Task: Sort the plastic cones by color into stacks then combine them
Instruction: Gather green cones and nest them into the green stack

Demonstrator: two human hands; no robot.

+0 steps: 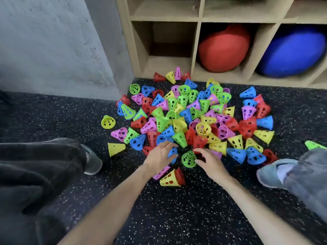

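A loose heap of perforated plastic cones (191,117) in red, blue, green, yellow and pink covers the speckled floor ahead of me. My left hand (160,156) lies over a blue cone (173,153) at the heap's near edge, fingers spread and slightly bent round it. My right hand (209,161) hovers just right of a green cone (189,159), its fingertips at a red cone (199,142), holding nothing that I can see. A yellow cone with a red one nested inside (170,179) lies on its side below my hands, next to a pink cone (161,172).
A wooden cubby shelf (198,20) stands behind the heap with a red cushion (223,48) and a blue cushion (292,52) inside. My legs and grey shoes (92,161) flank the heap; a concrete wall (53,41) is at the left.
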